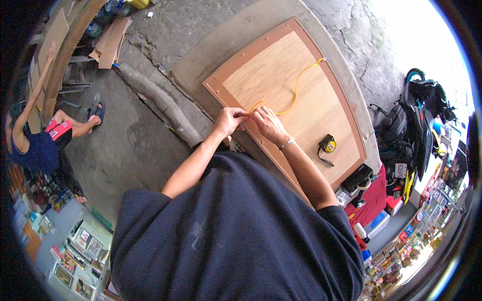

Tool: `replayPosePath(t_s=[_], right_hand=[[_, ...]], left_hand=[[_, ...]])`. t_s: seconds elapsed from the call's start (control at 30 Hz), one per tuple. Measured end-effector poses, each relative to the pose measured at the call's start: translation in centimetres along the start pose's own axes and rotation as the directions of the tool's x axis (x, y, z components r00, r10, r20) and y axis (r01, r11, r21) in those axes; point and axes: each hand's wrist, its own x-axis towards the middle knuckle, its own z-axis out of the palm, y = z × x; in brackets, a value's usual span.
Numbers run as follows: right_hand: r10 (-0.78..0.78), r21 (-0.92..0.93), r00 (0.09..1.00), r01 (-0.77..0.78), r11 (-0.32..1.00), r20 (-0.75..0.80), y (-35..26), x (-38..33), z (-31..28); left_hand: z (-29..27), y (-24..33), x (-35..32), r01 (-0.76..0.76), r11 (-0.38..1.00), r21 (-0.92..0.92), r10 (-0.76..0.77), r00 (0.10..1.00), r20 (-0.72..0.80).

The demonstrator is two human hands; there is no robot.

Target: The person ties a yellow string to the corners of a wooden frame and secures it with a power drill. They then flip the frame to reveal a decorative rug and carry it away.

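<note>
A thin yellow cord [295, 91] runs in a loose curve over a pale wooden board with a brown border [241, 83]. Its far end meets a small metal piece [323, 59] at the board's far right corner. Over the near left edge of the board, my left hand [231, 121] pinches the cord's near end between thumb and fingers. My right hand [269, 126], with a band at the wrist, is closed on the same cord just beside it. The fingertips hide the exact grip. On the board, right of my right hand, lies a black and yellow tape measure [328, 145] with a strap.
Beneath the board is a grey slab [201, 62]. Off to the left, a person in a dark top [37, 155] sits with one arm raised. Cardboard pieces [111, 42] stand at upper left. A motorcycle [416, 120] is parked right, near red cloth [374, 195].
</note>
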Motion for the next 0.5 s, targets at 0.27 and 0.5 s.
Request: replayPosePath(t_s=[0.27, 0.5], right_hand=[[0.05, -0.047, 0.997, -0.053, 0.997, -0.06, -0.3, 0.0, -0.1], [0.189, -0.032, 0.973, -0.186, 0.982, 0.13, 0.0, 0.8, 0.4]], left_hand=[[0.0, -0.8, 0.7, -0.072, 0.99, 0.118, 0.071, 0.997, 0.012], [-0.1, -1.5, 1.4, -0.117, 0.97, 0.213, 0.118, 0.993, 0.011]])
